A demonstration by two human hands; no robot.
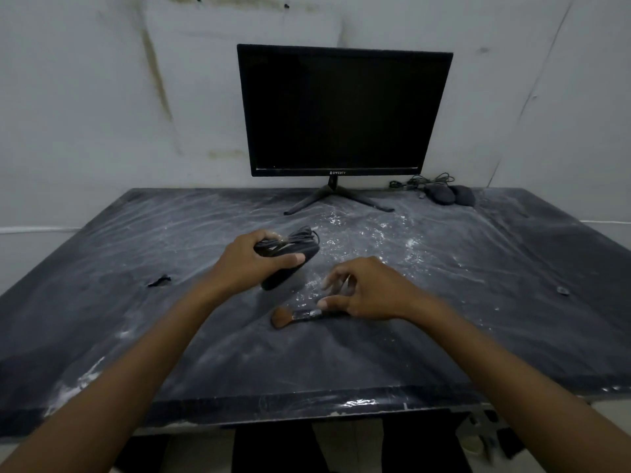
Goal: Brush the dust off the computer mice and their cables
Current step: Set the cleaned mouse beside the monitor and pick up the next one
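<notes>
Dark table (136,336) under dusty plastic sheet, vs stained white wall; black monitor (345,110) at back centre. Left hand (252,264) grips a black mouse (290,268) w/ bundled cable (300,235), fingers wrapped round both, held just above table. Right hand (368,291) over brush (304,315) handle, fingers spread and loosely bent, thumb touching it. Brush lies flat, bristles pointing left. Two more mice (449,194) w/ cables back right, near monitor stand.

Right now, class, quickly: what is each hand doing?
Left hand: grips a black mouse with its bundled cable.
Right hand: open, fingers spread over the brush lying on the table; contact cannot be told.
</notes>
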